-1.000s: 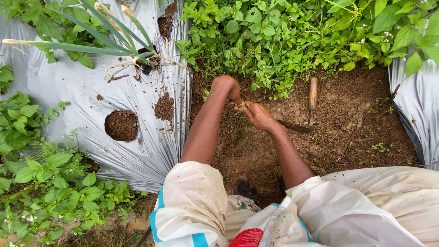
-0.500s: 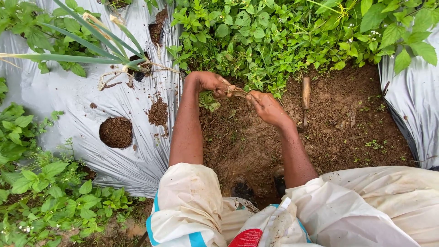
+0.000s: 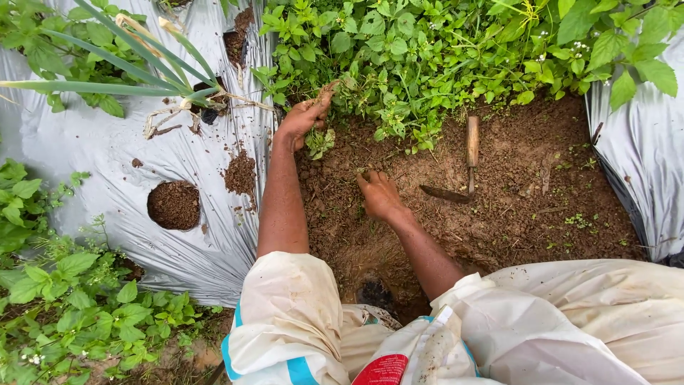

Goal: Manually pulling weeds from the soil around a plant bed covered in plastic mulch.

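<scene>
My left hand (image 3: 303,117) reaches to the near edge of a thick patch of green weeds (image 3: 427,57), and its fingers close around a clump of stems there. My right hand (image 3: 379,194) lies lower on the bare brown soil (image 3: 513,214), with its fingertips pressed to the ground beside a tiny sprout. Whether it holds anything is hidden. A small hand hoe with a wooden handle (image 3: 472,142) and a dark curved blade lies on the soil to the right of my right hand, untouched.
Silver plastic mulch sheeting (image 3: 107,157) covers the bed at left, with a round soil-filled planting hole (image 3: 174,204) and a long-leaved plant (image 3: 142,64). More sheeting (image 3: 641,164) lies at right. Weeds (image 3: 78,299) grow at lower left. My white-clad knees (image 3: 299,321) fill the bottom.
My hands were together holding a pulled stem; now they are apart. The left has gone up into the weeds, the right down to the soil.
</scene>
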